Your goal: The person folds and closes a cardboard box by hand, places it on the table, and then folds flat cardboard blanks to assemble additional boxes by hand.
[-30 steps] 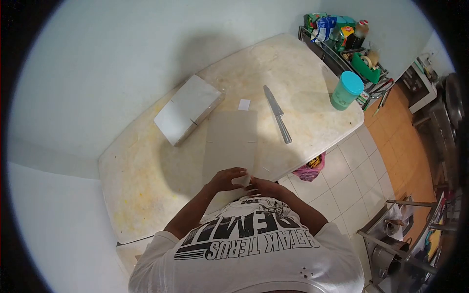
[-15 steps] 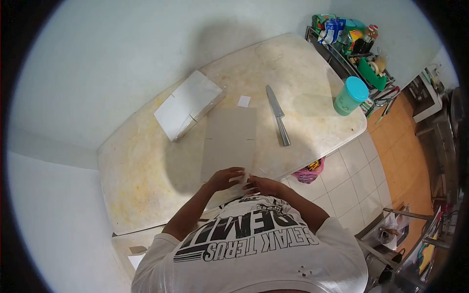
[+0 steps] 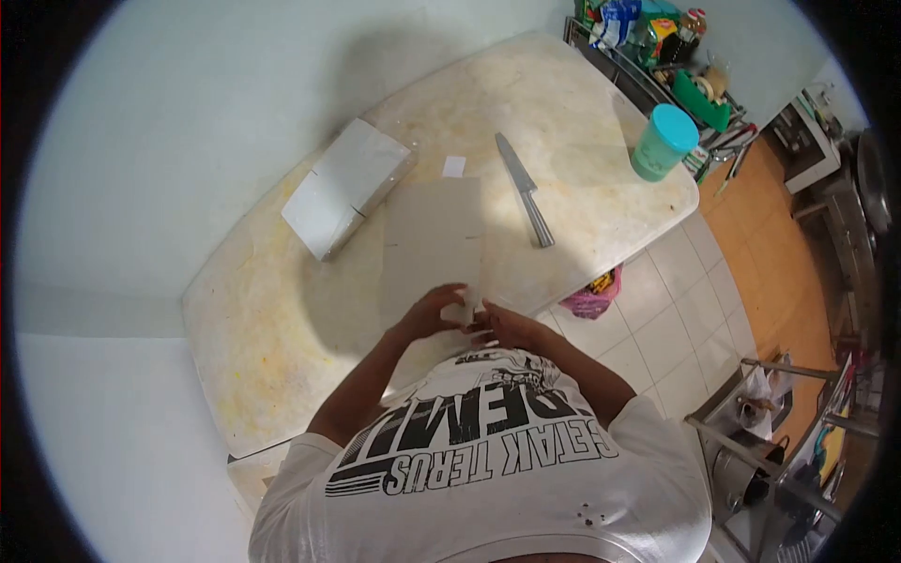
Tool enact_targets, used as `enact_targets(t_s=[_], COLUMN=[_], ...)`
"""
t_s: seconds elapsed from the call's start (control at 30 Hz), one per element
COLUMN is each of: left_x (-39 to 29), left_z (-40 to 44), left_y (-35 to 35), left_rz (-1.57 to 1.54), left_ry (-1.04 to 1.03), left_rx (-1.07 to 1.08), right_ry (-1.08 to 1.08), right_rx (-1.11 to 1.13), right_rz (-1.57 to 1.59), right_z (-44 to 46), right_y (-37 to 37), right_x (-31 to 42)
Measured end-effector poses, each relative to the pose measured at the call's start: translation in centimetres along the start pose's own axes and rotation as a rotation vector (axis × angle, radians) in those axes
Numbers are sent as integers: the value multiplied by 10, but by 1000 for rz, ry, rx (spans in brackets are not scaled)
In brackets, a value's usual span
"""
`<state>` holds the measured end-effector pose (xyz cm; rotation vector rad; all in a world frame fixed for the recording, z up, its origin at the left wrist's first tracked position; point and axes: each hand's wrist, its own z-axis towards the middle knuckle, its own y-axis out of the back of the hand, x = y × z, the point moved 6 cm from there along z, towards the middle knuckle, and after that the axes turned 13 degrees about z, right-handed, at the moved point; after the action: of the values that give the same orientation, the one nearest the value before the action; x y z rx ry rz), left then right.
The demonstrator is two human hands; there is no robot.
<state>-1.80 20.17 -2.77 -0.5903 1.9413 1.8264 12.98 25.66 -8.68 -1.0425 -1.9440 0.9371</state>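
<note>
A flat grey cardboard sheet [image 3: 432, 239] with short slits at its sides lies on the table, its near end at my hands. My left hand [image 3: 438, 310] rests at that near end, fingers curved around the sheet's edge. Close on its right, my right hand [image 3: 499, 326] has its fingers bent at the sheet's near right corner. A small upright flap of the cardboard seems to be between the two hands. Beyond the sheet lies a small white square [image 3: 454, 167]. A knife [image 3: 526, 190] lies to the right, and a stack of white folded card [image 3: 347, 188] to the left.
The table [image 3: 253, 366] meets the wall on the left and far side. A green tub with a blue lid [image 3: 664, 143] stands at its right end. Beyond is a rack with bottles and packets [image 3: 657, 47]. A pink bag [image 3: 593, 296] is below the right edge.
The view has shifted, so the table items appear higher in the picture. Both hands stay at the sheet's near end, with their fingers slightly more bent around it.
</note>
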Motion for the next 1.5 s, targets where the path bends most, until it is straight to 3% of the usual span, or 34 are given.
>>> enact_targets(t_s=[0.17,0.37,0.47,0.53,0.6,0.67,0.73,0.83,0.87,0.9,1.0,1.07,1.1,1.17,1.2,1.27,1.33,1.4,1.5], left_x=[0,0,44,55,84,60,76,117,121,163,137,138,138,98,69,19,-17,-53,-82], left_z=[6,0,-22,-48,-92,-120,-166,-237,-252,-289,-300,-311,-317,-297,-280,-240,-200,-157,-109], left_y=[24,67,83,118,161,214,232,232,226,205,167,130,113,114,117,120,112,110,102], left_rz=[-279,-658,-152,123,222,-457,-611,-716,-776,-845,-1104,-1212,-1263,-1188,-1146,-1084,-1074,-1094,-1106], left_ry=[134,305,465,397,545,372,529,566,601,690,627,738,798,712,678,562,469,418,435], left_rx=[21,-197,-468,-820,-1225,-1398,-1423,-1567,-1614,-1523,-1445,-1552,-1603,-1570,-1562,-1482,-1451,-1374,-1312], right_ry=[82,172,228,287,379,462,433,445,412,378,325,301,312,323,594,1184,783,799,767], right_rx=[-86,-369,-469,-487,-462,-477,-487,-633,-606,-590,-458,-342,-427,-567,-663,-769,-299,22,266], right_rz=[-108,-78,-103,-114,-118,-105,-114,-180,-170,-161,-131,-160,-379,-826,-1111,-1656,-969,-1154,-1138], right_z=[-9,-16,-4,4,6,6,1,-3,1,2,13,42,44,51,39,-13,-1,4,-2], right_y=[-13,-4,23,40,49,59,56,52,47,43,33,68,82,94,71,-43,-96,-160,-206], right_x=[4,1,-9,-13,-13,-12,-4,15,23,33,61,69,79,97,114,125,112,90,69])
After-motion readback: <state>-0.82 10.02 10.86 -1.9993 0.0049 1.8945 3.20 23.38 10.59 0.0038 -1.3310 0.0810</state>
